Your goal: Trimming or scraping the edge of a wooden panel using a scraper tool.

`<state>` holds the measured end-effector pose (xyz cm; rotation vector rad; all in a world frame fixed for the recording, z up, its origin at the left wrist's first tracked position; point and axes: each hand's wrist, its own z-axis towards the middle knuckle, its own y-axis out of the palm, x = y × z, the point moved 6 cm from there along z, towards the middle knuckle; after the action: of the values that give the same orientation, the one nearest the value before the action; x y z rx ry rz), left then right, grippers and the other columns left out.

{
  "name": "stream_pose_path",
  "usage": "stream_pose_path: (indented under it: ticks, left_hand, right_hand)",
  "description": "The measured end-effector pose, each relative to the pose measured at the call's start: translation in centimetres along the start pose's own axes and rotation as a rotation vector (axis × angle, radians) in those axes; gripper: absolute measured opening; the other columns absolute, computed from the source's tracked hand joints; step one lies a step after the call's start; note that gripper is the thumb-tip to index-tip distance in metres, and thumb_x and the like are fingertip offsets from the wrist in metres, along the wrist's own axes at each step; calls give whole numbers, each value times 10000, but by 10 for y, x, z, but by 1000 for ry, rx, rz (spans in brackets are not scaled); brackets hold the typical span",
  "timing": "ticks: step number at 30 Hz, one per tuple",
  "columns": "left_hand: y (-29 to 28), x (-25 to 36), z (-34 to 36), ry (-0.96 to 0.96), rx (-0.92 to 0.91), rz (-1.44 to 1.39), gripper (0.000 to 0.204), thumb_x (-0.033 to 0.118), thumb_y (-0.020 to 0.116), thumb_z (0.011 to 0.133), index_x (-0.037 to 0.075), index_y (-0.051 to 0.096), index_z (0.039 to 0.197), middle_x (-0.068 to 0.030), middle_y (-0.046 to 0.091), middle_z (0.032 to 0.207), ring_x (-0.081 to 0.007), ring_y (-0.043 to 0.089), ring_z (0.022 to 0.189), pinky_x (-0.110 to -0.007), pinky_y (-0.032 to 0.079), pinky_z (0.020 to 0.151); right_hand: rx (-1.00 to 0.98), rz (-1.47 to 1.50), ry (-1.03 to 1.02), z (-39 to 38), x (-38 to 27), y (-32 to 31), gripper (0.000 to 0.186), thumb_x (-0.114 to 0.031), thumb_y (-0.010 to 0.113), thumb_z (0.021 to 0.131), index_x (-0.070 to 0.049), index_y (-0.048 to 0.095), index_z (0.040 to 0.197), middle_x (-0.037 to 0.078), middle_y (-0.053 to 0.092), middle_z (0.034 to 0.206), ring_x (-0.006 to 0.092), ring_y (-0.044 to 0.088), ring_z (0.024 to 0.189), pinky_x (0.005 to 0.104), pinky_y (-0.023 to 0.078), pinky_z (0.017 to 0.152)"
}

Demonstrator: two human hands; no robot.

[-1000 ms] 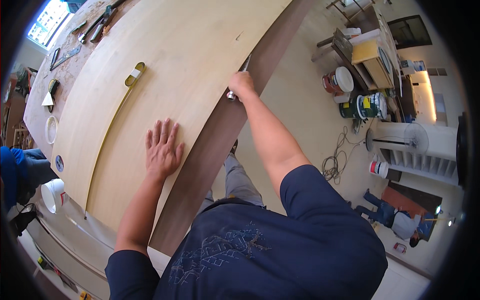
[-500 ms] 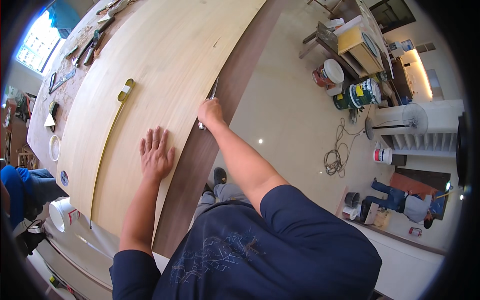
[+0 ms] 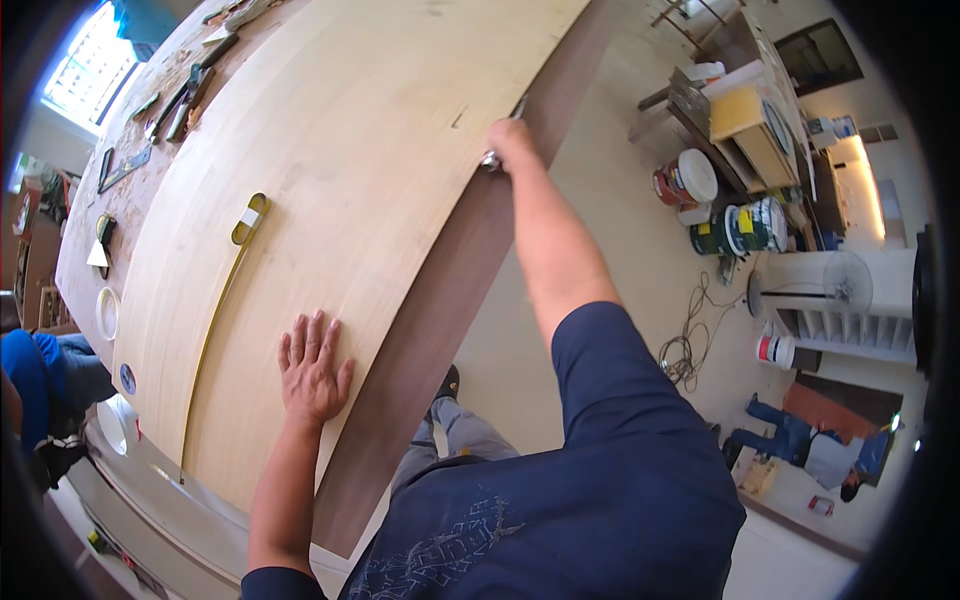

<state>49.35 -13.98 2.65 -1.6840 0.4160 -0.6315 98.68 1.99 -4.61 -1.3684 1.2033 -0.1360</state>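
Note:
A large pale wood sheet (image 3: 360,190) lies in front of me, with a darker brown board (image 3: 430,300) showing along its right edge. My left hand (image 3: 314,380) rests flat on the sheet near that edge, fingers spread. With my arm stretched forward, my right hand (image 3: 512,143) is closed around a silver utility knife (image 3: 490,160) at the sheet's right edge. Only the knife's metal end and a bit of its front show; the grip hides the rest. A yellow-and-black tape measure (image 3: 250,220) lies on the sheet, its blade drawn out toward the near left edge.
Hand tools (image 3: 185,105) and a scraper (image 3: 99,252) lie on the dusty workbench at left. A person in blue (image 3: 50,375) stands at the left edge. On the floor at right are paint buckets (image 3: 690,178), a coiled cable (image 3: 690,345) and a fan (image 3: 845,282); another person (image 3: 800,440) is farther off.
My right hand has slid forward along the sheet's right edge with the utility knife. My left hand stays flat on the sheet. The whole view has shifted slightly.

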Motion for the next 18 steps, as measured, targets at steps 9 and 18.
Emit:
stream_pose_path:
  ticks: [9,18]
  left_hand:
    - [1,-3,0,2,-13,-21,614,407,546,905,161,445,1458,-100,337,1564,-313,228,1478,-496,116,1197]
    - [-2,0,-3,37,56,-13,602,397,521,927,156,427,1471,-109,329,1567,-315,222,1478,-501,117,1195]
  right_hand:
    - [-127,58,206,85,28,-9,268,-160,535,827,-7,732,926,233,702,984,315,713,906,406,558,798]
    - [-129,70,-50,-49,16,27,253,-119,485,879,47,673,914,231,672,869,318,690,768,418,546,649]
